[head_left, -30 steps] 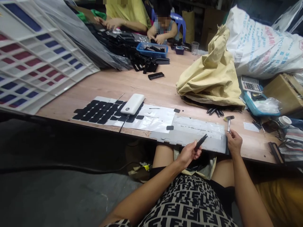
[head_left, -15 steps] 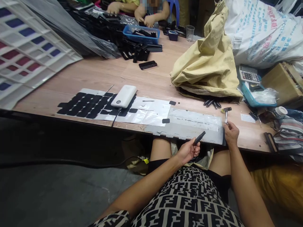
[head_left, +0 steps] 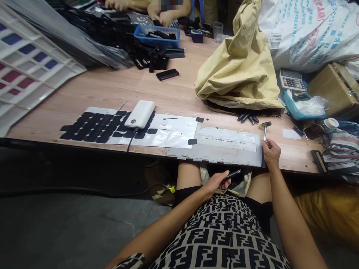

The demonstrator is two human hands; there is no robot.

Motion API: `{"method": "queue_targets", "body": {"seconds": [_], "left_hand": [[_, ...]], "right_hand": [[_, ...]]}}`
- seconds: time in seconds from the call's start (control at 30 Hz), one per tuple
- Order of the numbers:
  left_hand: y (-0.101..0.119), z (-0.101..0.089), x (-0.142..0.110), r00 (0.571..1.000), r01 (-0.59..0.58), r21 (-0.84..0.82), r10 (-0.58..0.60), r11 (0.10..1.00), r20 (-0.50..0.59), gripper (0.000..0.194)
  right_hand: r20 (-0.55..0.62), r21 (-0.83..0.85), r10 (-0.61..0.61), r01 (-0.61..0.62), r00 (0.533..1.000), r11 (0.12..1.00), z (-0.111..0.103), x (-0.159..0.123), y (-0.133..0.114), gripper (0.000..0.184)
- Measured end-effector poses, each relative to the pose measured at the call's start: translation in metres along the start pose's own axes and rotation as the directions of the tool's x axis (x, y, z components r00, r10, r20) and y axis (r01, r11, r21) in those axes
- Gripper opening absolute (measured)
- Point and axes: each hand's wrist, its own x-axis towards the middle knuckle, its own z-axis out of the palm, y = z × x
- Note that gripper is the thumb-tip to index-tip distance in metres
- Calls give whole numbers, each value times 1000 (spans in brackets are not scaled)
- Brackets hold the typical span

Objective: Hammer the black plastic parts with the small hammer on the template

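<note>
My left hand [head_left: 217,182] is closed around a slim black pen-like piece [head_left: 233,175], low over an open bag [head_left: 246,186] on my lap that holds dark pieces. At the table's front edge, my right hand [head_left: 272,154] grips the metal handle of a small hammer [head_left: 265,129], its head up and away from me. Between the hands and the table back lies a grey sheet [head_left: 215,154] with clear film over it. Several similar black pieces [head_left: 247,118] rest beyond the hammer, before the large yellow-brown bag.
A white power bank [head_left: 140,114] with a cable lies on a white sheet [head_left: 176,132] of black stickers. The yellow-brown bag [head_left: 235,67], a calculator [head_left: 292,80] and a blue basket [head_left: 157,35] stand farther back. Another person's hands [head_left: 165,18] are at the far side.
My left hand has lowered with the black piece from the table edge toward the bag on my lap. My right hand stays on the hammer; the whole view has shifted slightly.
</note>
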Motion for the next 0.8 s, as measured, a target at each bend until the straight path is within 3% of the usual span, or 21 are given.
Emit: {"method": "queue_targets", "body": {"seconds": [0.1,0.17,0.4,0.5,0.63,0.73,0.8], "left_hand": [[-13,-8,7,997,-37,212,49,977,-52,63],[-19,-11,12,998,-7,237,22,972,-61,64],[-18,-7,16,985,174,-43,-174,984,11,59],[-17,-5,17,985,172,-10,-171,985,31,58],[-16,-7,16,999,47,310,-46,950,-9,53],[-12,-11,12,990,-32,645,113,764,-85,36],[-4,-12,6,984,-36,783,157,620,-79,29]], "right_hand": [[1,-8,-6,6,1000,1000,-1,-1,0,43],[4,-14,-6,6,1000,1000,-1,-2,-1,42],[4,-5,-7,7,1000,1000,-1,-2,-2,42],[4,6,-2,2,1000,1000,-1,-2,-1,41],[8,9,2,-2,1000,1000,-1,-2,0,41],[8,9,13,-14,1000,1000,-2,-3,0,42],[5,7,15,-15,1000,1000,-2,-3,-1,43]]}}
